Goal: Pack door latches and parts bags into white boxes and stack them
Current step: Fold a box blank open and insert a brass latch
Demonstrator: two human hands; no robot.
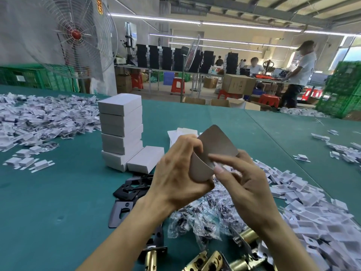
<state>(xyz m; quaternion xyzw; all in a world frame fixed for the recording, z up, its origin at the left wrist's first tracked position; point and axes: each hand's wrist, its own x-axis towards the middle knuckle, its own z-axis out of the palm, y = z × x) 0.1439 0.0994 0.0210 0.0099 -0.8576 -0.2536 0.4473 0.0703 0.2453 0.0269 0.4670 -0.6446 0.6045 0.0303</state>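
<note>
Nearest you, brass door latches point(205, 261) lie at the edge of the green worktop point(58, 192); just beyond them sits a heap of clear parts bags point(205, 218) with dark pieces inside, and to its left a few black plates point(132, 187) lie flat. At your right, a broad drift of white plastic inserts point(312, 212) runs along the worktop.

Above the bags, your hands hold one open white box point(214, 149) off the worktop, its dull brown inside turned toward you. Your left hand point(175, 177) grips it with fingers curled round its left wall; your right hand point(240, 178) pinches at its near rim with thumb and forefinger. Something clear shows there, though whether it is a bag is hard to tell.

Just behind lie flat white box blanks point(183, 133). To the left stands a stack of closed boxes point(121, 124), with one more closed box point(146, 159) lying against its foot; further left spreads another pile of white parts point(39, 118).

Beyond the worktop stand a caged fan point(76, 34), green crates point(341, 89), red stools point(176, 85), a cardboard carton point(238, 84) whose print is too blurred to read, and rows of black boxes point(166, 57). A red sign point(99, 4) carries yellow characters, also illegible. A person point(300, 73) stands at the far right.
</note>
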